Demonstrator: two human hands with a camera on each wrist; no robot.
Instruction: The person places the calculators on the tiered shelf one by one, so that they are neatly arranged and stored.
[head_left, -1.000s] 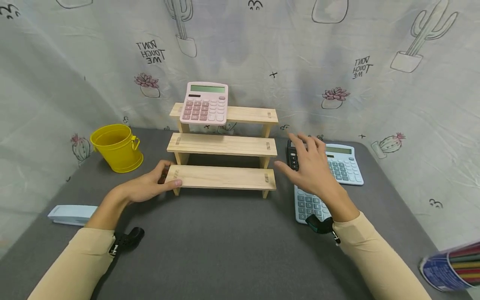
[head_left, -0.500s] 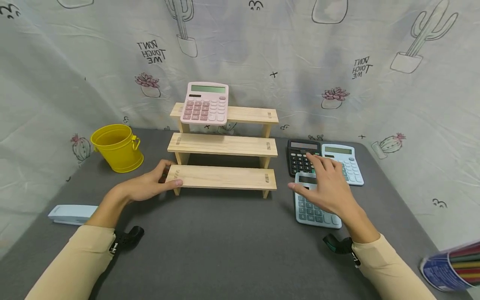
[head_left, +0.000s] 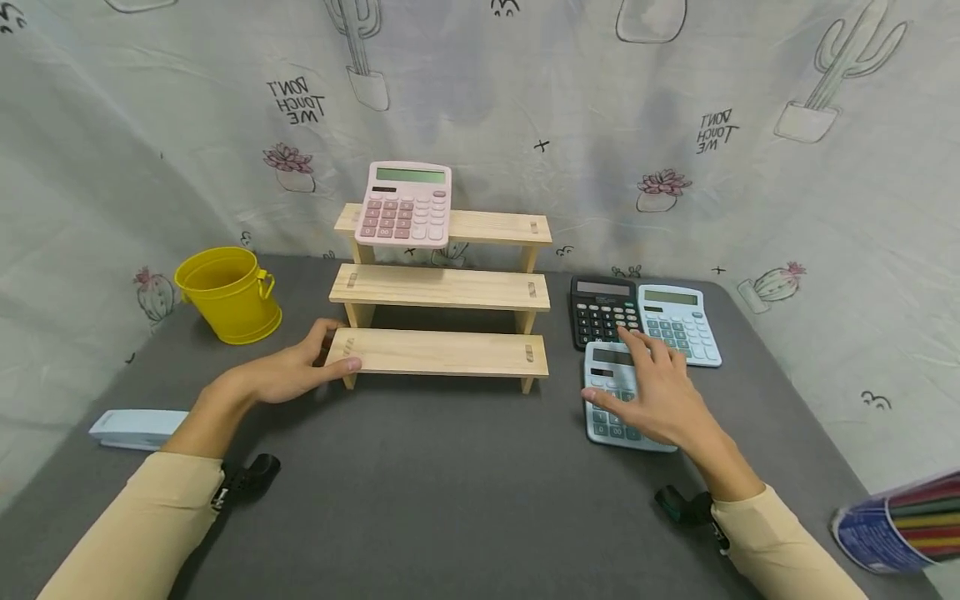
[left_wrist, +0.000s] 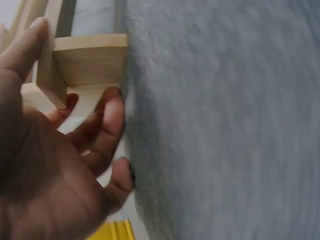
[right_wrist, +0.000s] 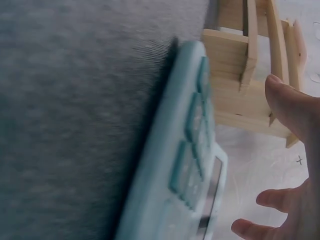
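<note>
My left hand [head_left: 288,367] holds the left end of the lowest step of a three-step wooden display rack [head_left: 442,352]. Its thumb lies on top of that step, while the other fingers curl at the end and underside, as the left wrist view shows. Above a light blue-grey calculator [head_left: 609,379] my right hand [head_left: 660,400] hovers with fingers spread. In the right wrist view a gap shows between fingers and this calculator [right_wrist: 165,170]. A pink calculator [head_left: 405,204] leans on the top step at the left.
Behind the front calculator lie a black calculator [head_left: 603,312] and a pale blue one [head_left: 682,325]. Left of the rack stands a yellow bucket [head_left: 228,296]. A light blue stapler-like object [head_left: 138,427] is partly behind my left forearm. A blue pencil holder [head_left: 873,533] sits at far right.
My right hand has drawn back and to the right, from over the black calculator to over the front light blue-grey one. My left hand has stayed on the rack.
</note>
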